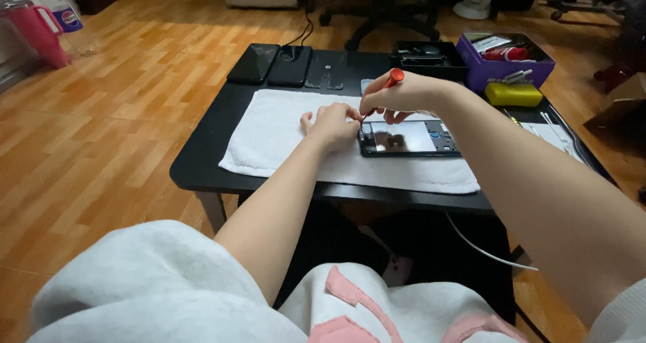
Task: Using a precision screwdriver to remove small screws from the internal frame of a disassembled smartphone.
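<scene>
Head view: our right hand (397, 97) pinches a red-handled screwdriver (389, 84), tip down at the opened phone's (409, 139) left end, its long axis running left-right on the white towel (282, 134). Our left hand (331, 126), fingers curled together, steadies that same end, the nearer of the two.

1. A white towel (282, 138) lies spread across the middle of a low black table (202, 161).
2. Two dark phones (272, 64) lie side by side at the table's 11 o'clock corner, beyond the towel.
3. Small dark flat parts (326, 74) lie at 12 o'clock, just right of the phones.
4. A black tray (431, 55) sits at 1 o'clock.
5. A purple box (508, 64) full of tools stands at 2 o'clock, just beside the tray.
6. A yellow block (513, 94) rests in front of the purple box.
7. A pink jug (40, 33) stands on the wooden floor (101, 148), far out at 10 o'clock.
8. A white cable (484, 249) runs under the table at 5 o'clock.
</scene>
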